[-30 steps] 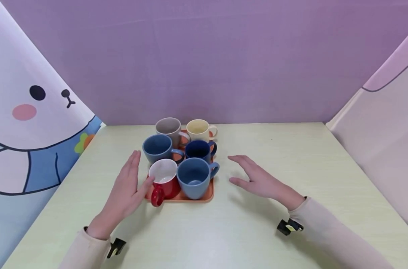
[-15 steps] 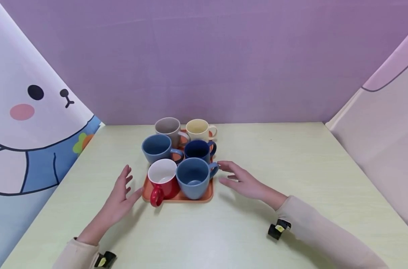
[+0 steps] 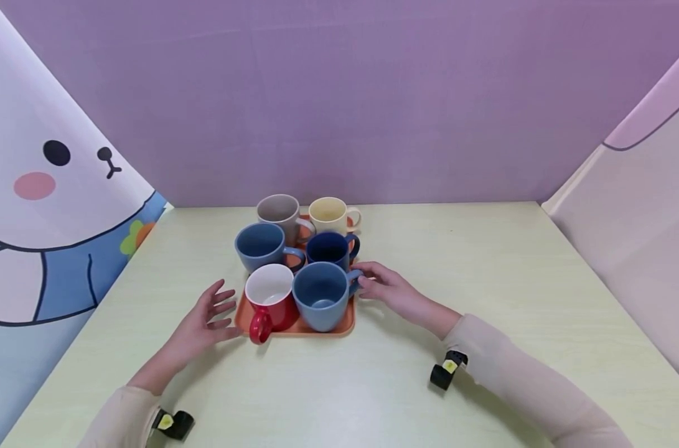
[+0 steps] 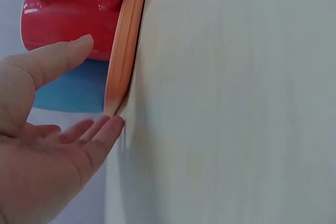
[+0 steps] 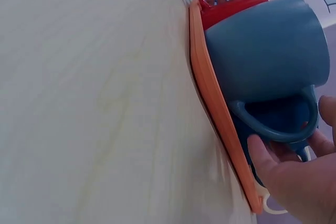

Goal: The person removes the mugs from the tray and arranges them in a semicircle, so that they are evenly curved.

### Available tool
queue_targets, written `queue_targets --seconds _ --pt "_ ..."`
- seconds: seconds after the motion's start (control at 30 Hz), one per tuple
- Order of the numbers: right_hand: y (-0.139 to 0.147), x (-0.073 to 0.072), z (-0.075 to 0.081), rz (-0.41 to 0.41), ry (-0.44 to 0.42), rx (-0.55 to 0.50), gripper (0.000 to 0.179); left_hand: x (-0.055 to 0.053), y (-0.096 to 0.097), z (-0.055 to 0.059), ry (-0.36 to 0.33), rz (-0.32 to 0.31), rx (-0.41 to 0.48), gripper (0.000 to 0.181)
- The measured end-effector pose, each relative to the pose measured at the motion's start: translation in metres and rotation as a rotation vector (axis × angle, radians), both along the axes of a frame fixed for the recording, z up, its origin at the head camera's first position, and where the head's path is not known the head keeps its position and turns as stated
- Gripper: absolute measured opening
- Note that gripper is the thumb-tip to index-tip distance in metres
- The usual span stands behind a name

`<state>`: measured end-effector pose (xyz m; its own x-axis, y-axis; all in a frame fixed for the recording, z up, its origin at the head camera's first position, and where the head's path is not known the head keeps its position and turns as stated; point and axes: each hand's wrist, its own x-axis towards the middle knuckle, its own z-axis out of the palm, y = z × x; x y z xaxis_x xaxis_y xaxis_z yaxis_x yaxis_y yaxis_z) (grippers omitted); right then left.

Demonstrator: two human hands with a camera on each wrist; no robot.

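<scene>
A blue-grey mug [image 3: 321, 295] stands upright at the front right of an orange tray [image 3: 311, 334]. My right hand [image 3: 392, 292] is at its handle [image 5: 278, 135], fingers curled behind and thumb on the near side. Beside this mug is a red mug [image 3: 272, 305], white inside, its handle pointing toward me. My left hand [image 3: 196, 326] holds nothing; its fingers are spread and relaxed, fingertips right by the tray's front left corner. In the left wrist view its palm [image 4: 47, 171] faces up, with the thumb in front of the red mug's side.
Behind on the tray stand a blue mug [image 3: 261, 246], a dark navy mug [image 3: 329, 249], a grey mug [image 3: 279, 214] and a cream mug [image 3: 328, 214], packed closely. The tray sits on a pale table [image 3: 457, 249] before a purple backdrop [image 3: 373, 106].
My right hand has moved left to the front blue-grey mug's handle, and its fingers have closed in. My left hand has drawn back and lower, away from the red mug to the tray's corner.
</scene>
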<state>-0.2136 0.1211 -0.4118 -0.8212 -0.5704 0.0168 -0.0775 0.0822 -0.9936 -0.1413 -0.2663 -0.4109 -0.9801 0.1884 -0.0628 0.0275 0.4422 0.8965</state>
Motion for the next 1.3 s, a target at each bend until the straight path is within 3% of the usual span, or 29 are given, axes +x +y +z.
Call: queue_targets --seconds 0.2,0.5,0.77,0.97,1.3 --pt "-0.006 -0.002 -0.003 0.032 -0.111 -0.093 0.041 -0.006 -0.003 -0.006 -0.069 -0.028 0.107 0.101" --pt "-0.009 -0.001 -0.004 0.012 -0.2 -0.204 0.036 -0.009 -0.005 -0.01 -0.117 -0.046 0.194 0.095" --pt "-0.009 -0.002 -0.003 0.007 -0.232 -0.217 0.033 -0.008 -0.004 -0.009 -0.122 -0.048 0.181 0.095" --pt "-0.006 -0.006 -0.005 0.012 -0.261 -0.215 0.018 -0.008 -0.006 -0.012 -0.117 -0.044 0.179 0.095" --pt "-0.002 -0.006 -0.008 0.025 -0.27 -0.26 0.026 -0.009 -0.006 -0.014 -0.109 -0.049 0.168 0.095"
